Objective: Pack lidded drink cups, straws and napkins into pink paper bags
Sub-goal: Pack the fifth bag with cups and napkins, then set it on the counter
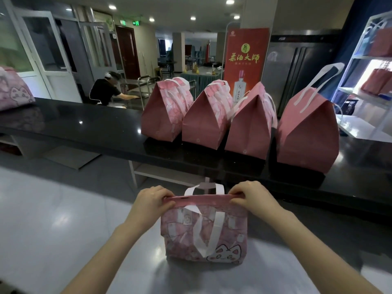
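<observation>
A pink paper bag with white handles and a cat print stands on the grey steel worktop in front of me. Its top edge is pressed flat and closed. My left hand pinches the left end of that top edge. My right hand pinches the right end. Whatever is inside the bag is hidden. No cups, straws or napkins show.
Several closed pink bags stand in a row on the black counter behind. Another pink bag sits at the far left. A person bends over a trolley beyond the counter. A white shelf stands at right.
</observation>
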`<state>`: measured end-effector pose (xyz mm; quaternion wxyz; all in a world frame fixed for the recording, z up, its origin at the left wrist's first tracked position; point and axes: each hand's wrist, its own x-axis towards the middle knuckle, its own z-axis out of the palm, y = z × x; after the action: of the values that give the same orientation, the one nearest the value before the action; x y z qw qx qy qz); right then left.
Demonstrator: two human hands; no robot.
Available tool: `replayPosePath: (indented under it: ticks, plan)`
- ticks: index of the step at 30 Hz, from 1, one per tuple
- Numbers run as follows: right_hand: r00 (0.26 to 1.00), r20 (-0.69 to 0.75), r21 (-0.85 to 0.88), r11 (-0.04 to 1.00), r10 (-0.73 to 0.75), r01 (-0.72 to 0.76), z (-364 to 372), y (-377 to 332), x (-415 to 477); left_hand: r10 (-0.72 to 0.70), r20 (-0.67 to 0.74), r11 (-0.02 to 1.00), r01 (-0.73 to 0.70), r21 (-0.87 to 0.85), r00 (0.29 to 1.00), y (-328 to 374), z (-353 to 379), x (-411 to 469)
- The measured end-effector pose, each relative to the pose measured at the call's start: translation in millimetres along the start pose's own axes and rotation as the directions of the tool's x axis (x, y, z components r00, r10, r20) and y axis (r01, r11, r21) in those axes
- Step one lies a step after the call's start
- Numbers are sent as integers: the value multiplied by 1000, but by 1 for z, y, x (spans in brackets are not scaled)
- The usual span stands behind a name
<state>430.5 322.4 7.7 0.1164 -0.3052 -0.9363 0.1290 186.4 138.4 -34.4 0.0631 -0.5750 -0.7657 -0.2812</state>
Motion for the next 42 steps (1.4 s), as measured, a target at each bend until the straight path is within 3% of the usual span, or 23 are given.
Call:
replayPosePath:
  ticks: [3,10,16,21,24,26,29,34,38,42]
  plan:
    - [999,-9,-9,999,33,-33,-2,7,-2,-27,-8,1000,27,-10,1000,-2,-5,-9]
    - [965,-250,-81,995,-81,63,28,-20,6,-129,-183,992,129,-15,975,0,-8,-49]
    - [969,-200,93,982,-144,165,69,-58,-5,-271,-392,961,272,-54,879,10,-15,-99]
    - [971,-125,275,933,-204,231,109,-89,-40,-430,-464,902,382,-199,774,33,1,-125]
    - [985,-103,410,897,-137,167,132,-99,-61,-502,-466,858,354,-372,729,46,10,-133]
    - [996,-53,517,851,-77,93,145,-103,-71,-494,-453,848,296,-440,743,51,14,-143]
    - [997,56,636,772,-62,12,161,-104,-79,-514,-396,839,349,-418,761,46,19,-165]
    - [989,102,699,715,-112,9,174,-106,-77,-654,-215,734,539,-413,725,18,31,-192]
    - [991,105,720,693,-79,-22,177,-112,-65,-659,-80,694,565,-446,748,-5,36,-189]
    - [991,103,719,695,-87,-14,180,-126,-55,-600,-46,720,514,-466,798,-24,37,-183]
